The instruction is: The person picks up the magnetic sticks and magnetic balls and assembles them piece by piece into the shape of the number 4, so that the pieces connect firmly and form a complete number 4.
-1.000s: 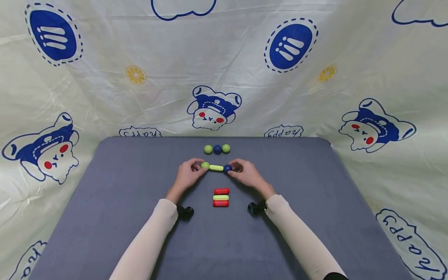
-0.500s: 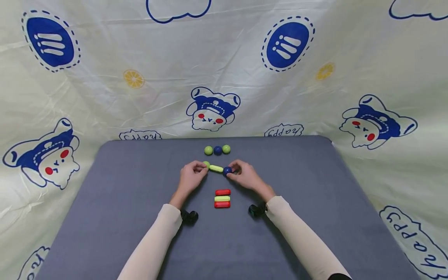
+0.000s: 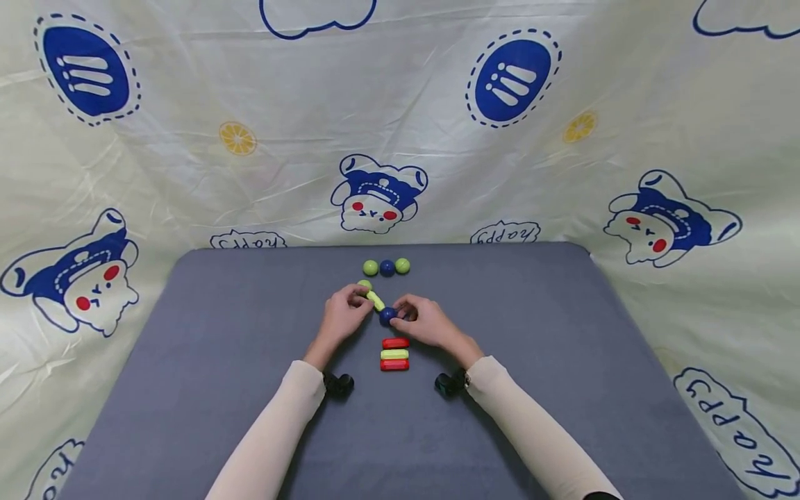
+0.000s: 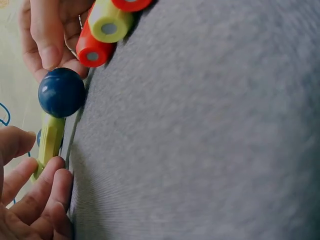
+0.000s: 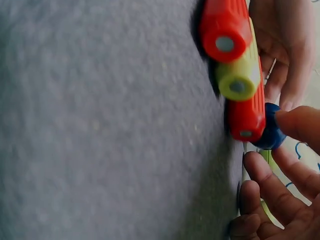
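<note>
On the left, a pale sleeve (image 3: 269, 427) runs up the grey table (image 3: 187, 389), with a small black camera (image 3: 339, 385) at its wrist. Beyond it the left hand (image 3: 342, 312) grips the far-left end of a short chain (image 3: 379, 306) between thumb and fingers, where a green ball (image 3: 364, 284) meets a green stick (image 3: 374, 299); which of the two the fingertips press on, I cannot tell. The chain slants over the middle of the table, from the green ball down and rightward to a blue ball (image 3: 386, 317) touching the stick's near end. Behind it, near the table's back edge, stands a row of three balls (image 3: 387, 268), green, blue and green. In front, three loose sticks (image 3: 394, 354), red, green and red, lie side by side, with grey discs in their ends. To their right, the right hand (image 3: 426, 321) pinches the blue ball, its thumb (image 5: 300, 122) against it. Last come a second black camera (image 3: 450, 383) and the right sleeve (image 3: 531, 420). A printed cloth (image 3: 450, 180) rises behind the table.
</note>
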A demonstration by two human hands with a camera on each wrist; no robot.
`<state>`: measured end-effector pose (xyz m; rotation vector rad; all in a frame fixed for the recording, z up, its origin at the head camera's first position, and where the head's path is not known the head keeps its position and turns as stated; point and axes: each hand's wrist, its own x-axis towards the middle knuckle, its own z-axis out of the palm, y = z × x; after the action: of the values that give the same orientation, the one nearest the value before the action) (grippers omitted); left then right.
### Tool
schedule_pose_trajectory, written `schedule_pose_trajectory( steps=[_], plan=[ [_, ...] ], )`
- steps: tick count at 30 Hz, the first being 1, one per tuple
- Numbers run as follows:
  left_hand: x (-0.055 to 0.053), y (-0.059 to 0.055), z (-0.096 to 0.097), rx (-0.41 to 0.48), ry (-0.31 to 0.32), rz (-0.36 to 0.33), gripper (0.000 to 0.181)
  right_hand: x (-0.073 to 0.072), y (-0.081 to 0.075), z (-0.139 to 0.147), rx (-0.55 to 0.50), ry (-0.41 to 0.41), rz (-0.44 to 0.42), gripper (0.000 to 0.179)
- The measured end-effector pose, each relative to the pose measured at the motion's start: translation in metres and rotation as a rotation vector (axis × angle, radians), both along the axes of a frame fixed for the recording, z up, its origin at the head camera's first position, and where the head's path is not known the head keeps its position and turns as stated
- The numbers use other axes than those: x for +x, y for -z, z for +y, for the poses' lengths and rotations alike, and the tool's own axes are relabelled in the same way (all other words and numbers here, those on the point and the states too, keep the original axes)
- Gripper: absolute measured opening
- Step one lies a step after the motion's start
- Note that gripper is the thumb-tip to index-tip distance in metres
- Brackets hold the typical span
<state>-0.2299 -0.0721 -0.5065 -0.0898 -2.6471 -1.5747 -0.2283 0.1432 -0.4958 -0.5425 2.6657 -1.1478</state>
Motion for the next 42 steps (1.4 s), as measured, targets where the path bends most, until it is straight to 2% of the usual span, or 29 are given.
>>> schedule_pose_trajectory(
  steps=[11, 19, 32, 42],
  plan=[
    [-0.005, -0.004, -0.002, -0.061, 0.014, -0.03, 0.038, 0.007, -0.001, -0.008, 0.011, -0.075, -0.006, 0.033],
    [-0.008, -0.006, -0.002, -0.104, -0.019, -0.051, 0.04, 0.006, -0.001, -0.013, 0.006, -0.148, 0.004, 0.036],
    [-0.008, -0.006, -0.003, -0.093, -0.035, -0.076, 0.037, 0.012, -0.002, -0.001, 0.002, -0.153, -0.012, 0.039],
    [-0.006, -0.007, -0.002, -0.092, -0.023, -0.093, 0.037, 0.02, -0.006, 0.018, 0.068, -0.184, 0.017, 0.038]
  ],
)
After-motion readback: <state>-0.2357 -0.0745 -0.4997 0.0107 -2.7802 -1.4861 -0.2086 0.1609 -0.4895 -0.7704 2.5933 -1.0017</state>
